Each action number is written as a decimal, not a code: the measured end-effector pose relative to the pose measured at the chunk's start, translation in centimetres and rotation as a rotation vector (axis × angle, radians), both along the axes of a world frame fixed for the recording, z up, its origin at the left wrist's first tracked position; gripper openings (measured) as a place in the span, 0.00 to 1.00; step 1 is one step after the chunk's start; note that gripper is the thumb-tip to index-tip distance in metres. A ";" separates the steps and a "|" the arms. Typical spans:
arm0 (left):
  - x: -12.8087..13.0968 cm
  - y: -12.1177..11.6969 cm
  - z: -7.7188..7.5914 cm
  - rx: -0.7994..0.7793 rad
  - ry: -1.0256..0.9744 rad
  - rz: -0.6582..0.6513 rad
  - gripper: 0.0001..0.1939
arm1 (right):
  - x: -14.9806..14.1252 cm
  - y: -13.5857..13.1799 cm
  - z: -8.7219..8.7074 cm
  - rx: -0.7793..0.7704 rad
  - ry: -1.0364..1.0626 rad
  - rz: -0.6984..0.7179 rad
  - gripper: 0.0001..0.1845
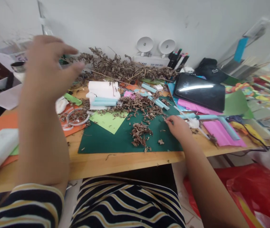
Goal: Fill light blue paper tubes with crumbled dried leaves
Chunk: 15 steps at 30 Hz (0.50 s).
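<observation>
Leaves [141, 134], dry and brown, lie heaped on the dark green mat [111, 144], more of them strewn behind; I have my left hand [50, 65] raised over the left side of the table [89, 166], blurred, thumb and index finger wide apart with nothing between; my right hand [179, 128] is down at the mat's right part, fingertips close together; I cannot tell whether they pinch anything; light green paper [111, 122] lies left of the heap.
</observation>
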<state>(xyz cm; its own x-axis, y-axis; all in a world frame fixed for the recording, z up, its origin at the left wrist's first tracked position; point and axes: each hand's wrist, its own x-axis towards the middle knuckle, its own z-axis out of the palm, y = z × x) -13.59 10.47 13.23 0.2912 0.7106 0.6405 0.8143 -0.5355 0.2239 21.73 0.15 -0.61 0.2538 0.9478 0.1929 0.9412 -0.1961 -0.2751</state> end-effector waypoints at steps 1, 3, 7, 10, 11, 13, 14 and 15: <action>1.8 -0.8 0.3 0.005 0.018 -0.029 0.19 | -0.1 -0.1 0.3 0.013 0.009 0.011 0.09; 5.0 -1.9 0.1 -0.020 0.048 -0.096 0.16 | -0.7 -0.7 1.1 0.037 0.028 0.038 0.08; 9.2 -2.9 -2.5 -0.125 0.169 -0.299 0.14 | -3.7 -2.4 2.9 0.127 0.099 0.207 0.07; 11.1 -3.0 -5.1 -0.236 0.234 -0.503 0.13 | -6.2 -3.2 3.1 0.196 0.068 0.372 0.07; 11.5 -3.0 -5.8 -0.277 0.255 -0.541 0.13 | -6.8 -3.3 2.8 0.202 0.025 0.421 0.08; 12.1 -2.8 -6.8 -0.332 0.277 -0.566 0.13 | -7.7 -3.2 2.1 0.187 -0.074 0.505 0.09; 12.2 -2.8 -7.1 -0.349 0.279 -0.570 0.13 | -8.0 -3.1 1.8 0.167 -0.118 0.530 0.10; 12.2 -2.7 -7.3 -0.357 0.275 -0.574 0.13 | -8.1 -3.0 1.5 0.144 -0.152 0.543 0.11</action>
